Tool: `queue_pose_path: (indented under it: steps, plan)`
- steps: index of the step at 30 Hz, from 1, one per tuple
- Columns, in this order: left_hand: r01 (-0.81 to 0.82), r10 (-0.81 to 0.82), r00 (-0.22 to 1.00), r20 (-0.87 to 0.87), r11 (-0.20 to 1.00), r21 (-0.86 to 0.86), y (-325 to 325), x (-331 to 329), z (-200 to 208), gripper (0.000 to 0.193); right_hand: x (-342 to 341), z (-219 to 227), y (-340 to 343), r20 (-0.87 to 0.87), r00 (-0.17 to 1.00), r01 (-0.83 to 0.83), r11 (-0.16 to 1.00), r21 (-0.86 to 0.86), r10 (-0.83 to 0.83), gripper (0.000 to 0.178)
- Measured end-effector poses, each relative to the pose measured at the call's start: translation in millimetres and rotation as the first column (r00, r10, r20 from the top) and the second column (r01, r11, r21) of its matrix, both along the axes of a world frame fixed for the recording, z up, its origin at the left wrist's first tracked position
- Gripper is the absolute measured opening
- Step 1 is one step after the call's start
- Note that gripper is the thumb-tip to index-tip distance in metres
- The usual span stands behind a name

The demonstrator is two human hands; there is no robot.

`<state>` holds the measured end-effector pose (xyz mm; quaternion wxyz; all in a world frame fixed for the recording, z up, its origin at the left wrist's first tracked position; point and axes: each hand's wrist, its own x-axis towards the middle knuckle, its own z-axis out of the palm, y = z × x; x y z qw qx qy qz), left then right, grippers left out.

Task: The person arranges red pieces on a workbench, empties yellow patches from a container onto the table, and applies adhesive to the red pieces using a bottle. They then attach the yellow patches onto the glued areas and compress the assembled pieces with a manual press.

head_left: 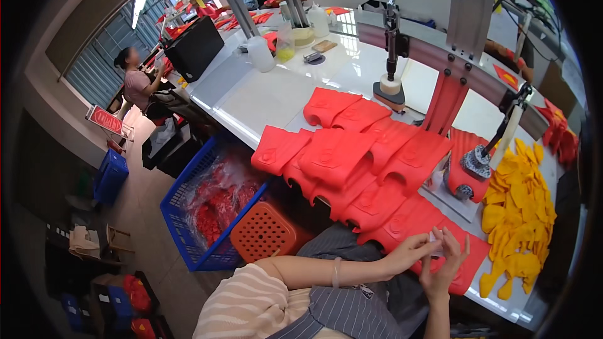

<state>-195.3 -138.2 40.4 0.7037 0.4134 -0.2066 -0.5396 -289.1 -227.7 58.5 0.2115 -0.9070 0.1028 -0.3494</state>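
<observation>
Both my hands meet at chest height above the near end of the red sheets. My left hand (409, 253) reaches in from the left, fingertips closed at a small whitish piece (434, 246). My right hand (443, 267) has its thumb and fingers around the same piece, with other fingers raised and apart; the piece's kind is too small to tell. Beneath them lie overlapping soft red shaped pieces (339, 152) with cut-out curves and raised round marks. Beyond my hands, another red piece sits under a clamp head (475, 166) on a metal frame.
Yellow flat pieces (515, 213) are heaped at the table's right. A second clamp (389, 91) hangs from the metal frame (449, 81). White bottles (260, 54) stand farther back. Left of me are a blue crate (182, 213) of red scraps and an orange stool (267, 232). Another person (139, 85) sits far left.
</observation>
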Motion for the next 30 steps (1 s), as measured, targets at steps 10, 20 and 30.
queue_pose_path:
  steps: [10, 20, 30]
  plan:
    - [-0.493, 0.501, 0.450, 0.739, 0.830, -0.263, 51.6, 101.1, 29.3, 0.014, 90.3, 48.4, 31.7, 0.009, 1.000, 0.016, 0.999, -0.044, -0.016, 0.066]
    - [-0.570, 0.599, 0.665, 0.446, 0.793, -0.216, 61.6, 167.5, 17.3, 0.020, 138.6, 46.2, 54.3, 0.005, 1.000, 0.012, 0.999, 0.032, -0.012, 0.093]
    - [-0.406, 0.446, 0.682, 0.580, 0.890, -0.208, 62.4, 208.6, 18.8, 0.009, 204.2, 48.9, 17.1, 0.032, 0.997, -0.071, 0.661, 0.747, 0.071, 0.010]
